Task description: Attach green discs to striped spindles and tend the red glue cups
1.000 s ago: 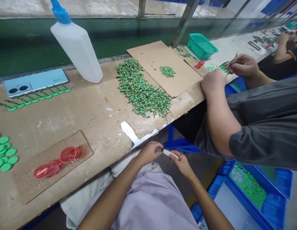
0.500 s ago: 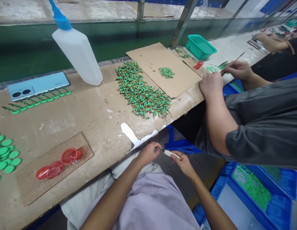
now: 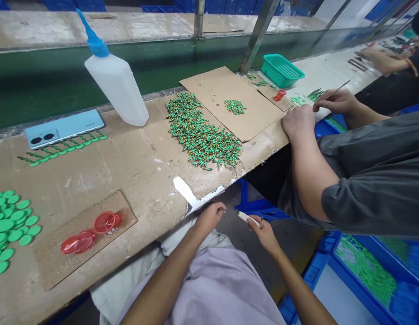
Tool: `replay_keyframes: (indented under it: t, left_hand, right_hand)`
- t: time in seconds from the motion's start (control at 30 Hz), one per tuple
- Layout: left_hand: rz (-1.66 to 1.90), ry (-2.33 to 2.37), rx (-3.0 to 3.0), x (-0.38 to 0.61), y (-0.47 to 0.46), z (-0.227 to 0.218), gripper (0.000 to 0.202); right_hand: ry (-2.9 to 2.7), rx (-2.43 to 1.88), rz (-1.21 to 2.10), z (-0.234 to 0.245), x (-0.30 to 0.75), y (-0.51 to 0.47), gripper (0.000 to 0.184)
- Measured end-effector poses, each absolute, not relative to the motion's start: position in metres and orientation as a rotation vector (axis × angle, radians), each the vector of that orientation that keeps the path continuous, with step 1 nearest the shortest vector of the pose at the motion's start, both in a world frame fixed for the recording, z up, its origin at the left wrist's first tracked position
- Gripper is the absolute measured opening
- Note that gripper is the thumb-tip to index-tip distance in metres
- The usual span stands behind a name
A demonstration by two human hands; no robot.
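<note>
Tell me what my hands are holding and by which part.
Right hand: a tool, by the rear of its pale handle. Left hand: a thin piece, too small to tell what or which part.

From afar, I see a small gap between my left hand [image 3: 212, 215] and my right hand [image 3: 264, 234]. At 10 o'clock from them, bare table [image 3: 138, 174] gives me room to pass. A heap of green bits [image 3: 205, 140] blocks 11, a red cup [image 3: 105, 213] sits at 9, and a neighbour's arm [image 3: 307, 167] sticks out at 2.
</note>
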State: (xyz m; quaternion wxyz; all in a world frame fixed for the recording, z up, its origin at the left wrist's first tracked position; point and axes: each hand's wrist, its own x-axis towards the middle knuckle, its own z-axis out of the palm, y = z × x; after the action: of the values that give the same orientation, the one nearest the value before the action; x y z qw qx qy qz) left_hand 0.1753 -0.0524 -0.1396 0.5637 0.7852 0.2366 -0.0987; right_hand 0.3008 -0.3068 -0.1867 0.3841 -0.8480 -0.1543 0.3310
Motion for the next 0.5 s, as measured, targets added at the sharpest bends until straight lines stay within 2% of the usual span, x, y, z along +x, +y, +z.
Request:
replay_keyframes:
  t: [0.33, 0.43, 0.5]
  left_hand:
    - [-0.231, 0.600, 1.862, 0.175, -0.048, -0.137, 0.031]
    - [-0.188, 0.588, 1.889, 0.173, -0.052, -0.124, 0.031]
    - [-0.140, 0.565, 1.914, 0.161, -0.057, -0.106, 0.027]
  right_hand:
    - [-0.365, -2.180, 0.772, -0.193, 0.295, -0.301, 0.034]
    - [-0.396, -2.188, 0.676, -0.180, 0.290, -0.299, 0.033]
    - [-0.451, -2.185, 0.585, -0.162, 0.285, -0.297, 0.040]
